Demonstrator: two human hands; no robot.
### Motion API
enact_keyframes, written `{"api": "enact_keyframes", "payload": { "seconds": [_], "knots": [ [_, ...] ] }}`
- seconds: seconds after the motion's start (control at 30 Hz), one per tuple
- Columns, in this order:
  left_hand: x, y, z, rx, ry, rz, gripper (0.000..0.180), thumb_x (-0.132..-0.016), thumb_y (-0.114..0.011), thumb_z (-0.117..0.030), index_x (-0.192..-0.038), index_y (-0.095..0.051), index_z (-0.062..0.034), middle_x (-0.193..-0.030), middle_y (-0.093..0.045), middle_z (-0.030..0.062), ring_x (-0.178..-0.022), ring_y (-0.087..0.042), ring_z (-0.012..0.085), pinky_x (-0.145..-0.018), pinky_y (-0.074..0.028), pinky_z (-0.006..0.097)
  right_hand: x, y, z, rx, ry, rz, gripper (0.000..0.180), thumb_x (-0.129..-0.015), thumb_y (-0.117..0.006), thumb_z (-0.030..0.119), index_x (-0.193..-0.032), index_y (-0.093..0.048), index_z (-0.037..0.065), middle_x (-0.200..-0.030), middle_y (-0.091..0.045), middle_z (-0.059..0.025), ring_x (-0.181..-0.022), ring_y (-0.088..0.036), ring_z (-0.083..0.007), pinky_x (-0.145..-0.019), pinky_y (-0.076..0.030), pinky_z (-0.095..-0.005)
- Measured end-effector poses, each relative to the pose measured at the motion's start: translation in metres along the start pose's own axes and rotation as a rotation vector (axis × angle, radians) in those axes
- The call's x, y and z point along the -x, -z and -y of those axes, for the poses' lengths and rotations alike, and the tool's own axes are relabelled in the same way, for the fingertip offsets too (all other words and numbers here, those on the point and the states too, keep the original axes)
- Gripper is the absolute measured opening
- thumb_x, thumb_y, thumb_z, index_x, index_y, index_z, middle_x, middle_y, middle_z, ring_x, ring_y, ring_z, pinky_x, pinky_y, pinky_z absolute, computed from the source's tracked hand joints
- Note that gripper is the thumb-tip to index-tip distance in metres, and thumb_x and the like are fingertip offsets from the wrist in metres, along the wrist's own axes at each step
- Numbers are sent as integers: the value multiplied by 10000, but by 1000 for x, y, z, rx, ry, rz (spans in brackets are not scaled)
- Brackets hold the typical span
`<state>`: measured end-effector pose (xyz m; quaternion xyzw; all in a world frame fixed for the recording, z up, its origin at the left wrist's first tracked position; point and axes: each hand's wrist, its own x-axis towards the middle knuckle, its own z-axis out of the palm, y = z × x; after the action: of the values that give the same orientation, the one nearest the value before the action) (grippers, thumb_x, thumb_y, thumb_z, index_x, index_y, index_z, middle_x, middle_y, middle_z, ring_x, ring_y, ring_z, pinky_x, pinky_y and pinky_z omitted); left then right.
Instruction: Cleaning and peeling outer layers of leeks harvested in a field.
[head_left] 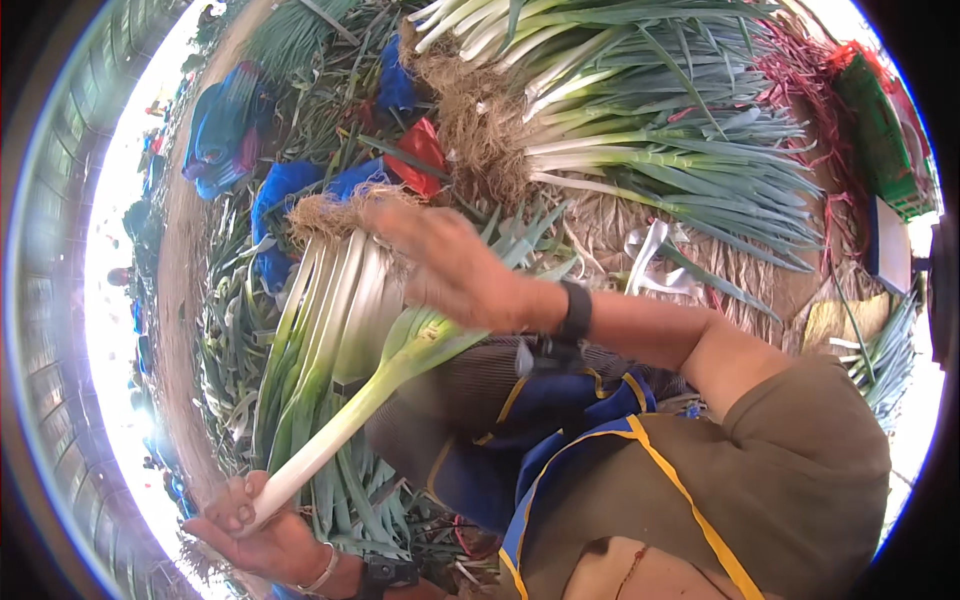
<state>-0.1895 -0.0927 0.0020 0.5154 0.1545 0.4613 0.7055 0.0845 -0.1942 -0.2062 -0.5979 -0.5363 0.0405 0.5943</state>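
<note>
White shading to green: long leek stalk [350, 413], near left.
Far: crumpled red plastic sheet [420, 155]; near: blue cloth apron [480, 485], yellow-edged.

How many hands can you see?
2. The left hand grips a leek, low on the left; the blurred right hand is near the middle, by some leek roots. More might be hidden.
</note>
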Motion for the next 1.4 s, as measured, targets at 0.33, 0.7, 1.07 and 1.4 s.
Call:
{"api": "enact_keyframes", "payload": {
  "seconds": [0.33, 0.7, 1.07, 1.4],
  "knots": [
    [21, 10, -38, 126, -52, -10, 449, -995, -492, -341, -641, -300, -142, -640, -309, -18, -626, -310, 132, -746, -320, 322, 119, 5, -146, 640, -487, 539, 759, -881, -539, 516, -1497, -224, 205, -1444, -352, -226, -1296, -386, -427, -1026, -284, -629],
    [30, 9, -38, 89, -3, 7, 448, -996, -487, -354, -646, -307, -138, -632, -306, -15, -615, -307, 123, -763, -325, 328, 5, -60, 22, -765, 240, 440, 132, -902, -611, 107, -978, -621, 0, -850, -628, -126, -795, -622, -222, -720, -483, -340],
    [36, 20, -53, 91, -63, 3, 405, -973, -513, -355, -638, -402, -157, -602, -385, -21, -568, -376, 112, -727, -353, 337, 67, 32, -58, 416, -379, 975, 208, -742, -688, 139, -943, -659, 92, -860, -653, -117, -816, -639, -320, -678, -514, -413],
    [54, 6, -55, 81, -146, 150, 463, -892, -607, -465, -574, -480, -154, -551, -436, -34, -581, -423, 117, -739, -382, 374, -23, -77, 114, -291, 472, 28, 468, -880, -577, 343, -1273, -536, 92, -1064, -612, -132, -1073, -564, -323, -876, -440, -437]
  ]
}}
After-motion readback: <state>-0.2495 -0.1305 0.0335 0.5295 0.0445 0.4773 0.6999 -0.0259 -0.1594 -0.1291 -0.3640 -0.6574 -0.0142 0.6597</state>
